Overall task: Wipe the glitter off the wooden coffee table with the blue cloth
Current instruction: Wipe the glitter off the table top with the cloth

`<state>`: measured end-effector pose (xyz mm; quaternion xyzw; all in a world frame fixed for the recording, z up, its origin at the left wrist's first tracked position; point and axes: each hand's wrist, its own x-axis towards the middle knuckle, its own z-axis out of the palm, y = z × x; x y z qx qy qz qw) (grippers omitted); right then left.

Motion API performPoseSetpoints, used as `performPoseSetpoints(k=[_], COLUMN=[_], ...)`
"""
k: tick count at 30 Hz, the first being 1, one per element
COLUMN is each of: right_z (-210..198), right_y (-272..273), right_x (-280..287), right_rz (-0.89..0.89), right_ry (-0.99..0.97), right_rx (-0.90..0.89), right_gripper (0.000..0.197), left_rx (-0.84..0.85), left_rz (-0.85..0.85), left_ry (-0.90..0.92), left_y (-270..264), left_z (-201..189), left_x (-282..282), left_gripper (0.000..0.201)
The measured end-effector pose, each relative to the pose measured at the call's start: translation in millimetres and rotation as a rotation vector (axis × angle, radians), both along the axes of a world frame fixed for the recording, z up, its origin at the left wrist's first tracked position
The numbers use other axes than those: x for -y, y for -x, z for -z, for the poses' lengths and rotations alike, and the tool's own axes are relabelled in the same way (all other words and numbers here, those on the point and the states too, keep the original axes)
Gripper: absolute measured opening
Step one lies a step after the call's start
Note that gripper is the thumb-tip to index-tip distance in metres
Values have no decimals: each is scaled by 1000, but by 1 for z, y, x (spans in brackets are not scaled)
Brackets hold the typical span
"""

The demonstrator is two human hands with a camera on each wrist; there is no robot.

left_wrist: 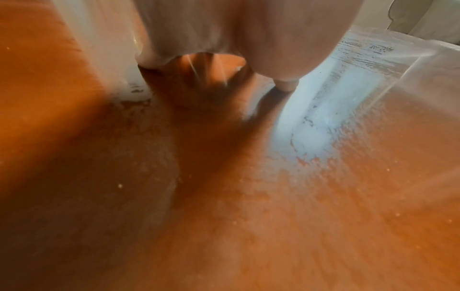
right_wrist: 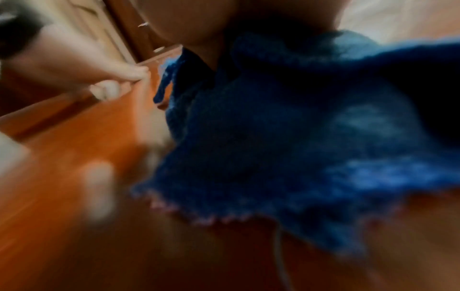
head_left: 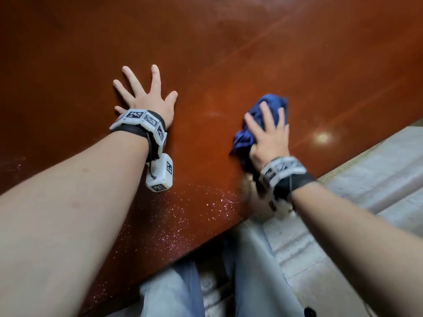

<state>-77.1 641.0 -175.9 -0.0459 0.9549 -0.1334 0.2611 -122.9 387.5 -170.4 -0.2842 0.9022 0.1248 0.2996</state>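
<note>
My left hand lies flat on the reddish wooden coffee table, fingers spread wide and holding nothing. My right hand presses down with straight, spread fingers on the crumpled blue cloth, near the table's near edge. Pink-white glitter is scattered on the wood between my forearms, thickest beside the edge and below the cloth. In the left wrist view my palm rests on the speckled table. The blurred right wrist view is filled by the cloth, with glitter along its lower hem.
The table's near edge runs diagonally from lower left to right. Below it are my legs in light jeans and a pale tiled floor. A lamp glare shines on the wood right of the cloth.
</note>
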Motion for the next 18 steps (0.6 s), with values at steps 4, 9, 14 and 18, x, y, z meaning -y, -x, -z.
performPoseSetpoints(k=[4,9,14,18], right_z=[3,3,0,-4], right_y=[84,62,-14,4], right_x=[16,80,34,-33], right_rz=[151,-67,-145,160], right_ry=[-43,37,60,-42], right_rx=[-53,-48,28,5], right_gripper=[73,71,76,82], left_rx=[-9,-3,15,10], left_rz=[7,0,-34,-43], left_ry=[0,-4,-22,-12], left_y=[0,0,3,2], left_z=[1,1,-3,-3], left_x=[0,0,-6,-8], left_gripper=[67,67,66,66])
